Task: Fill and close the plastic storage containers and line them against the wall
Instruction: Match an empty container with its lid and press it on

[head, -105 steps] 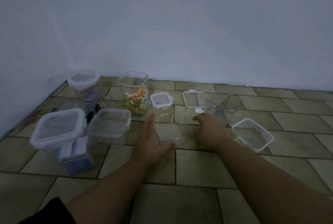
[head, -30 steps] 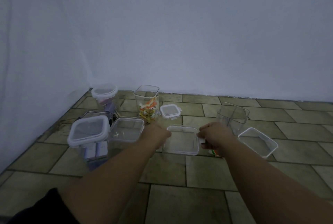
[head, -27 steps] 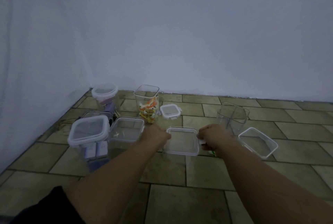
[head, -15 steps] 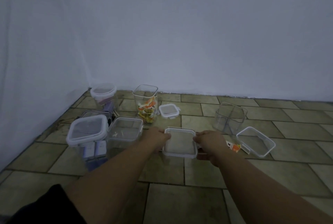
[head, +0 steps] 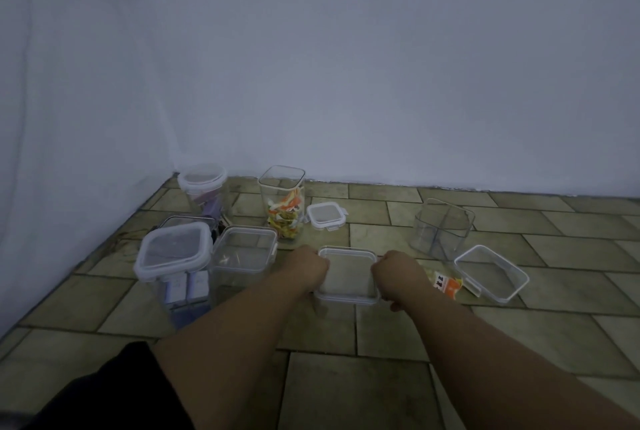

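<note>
A clear square container with its lid on (head: 347, 273) stands on the tiled floor in front of me. My left hand (head: 306, 269) grips its left side and my right hand (head: 394, 276) grips its right side, fingers curled over the lid's edges. To the left stand a closed container with white packets (head: 173, 253) and a closed clear one (head: 244, 249). Further back are a round lidded jar (head: 202, 183) and an open tall container of colourful sachets (head: 284, 204).
A small loose lid (head: 326, 216) lies by the tall container. An open clear container (head: 441, 227) stands at the right, a shallow clear tub (head: 491, 272) beside it, and an orange sachet (head: 445, 283) on the floor. The wall (head: 381, 83) runs behind.
A lid that lay further back now sits on the container between my hands. Both hands moved from its base to the lid's sides, and the orange sachet came into view.
</note>
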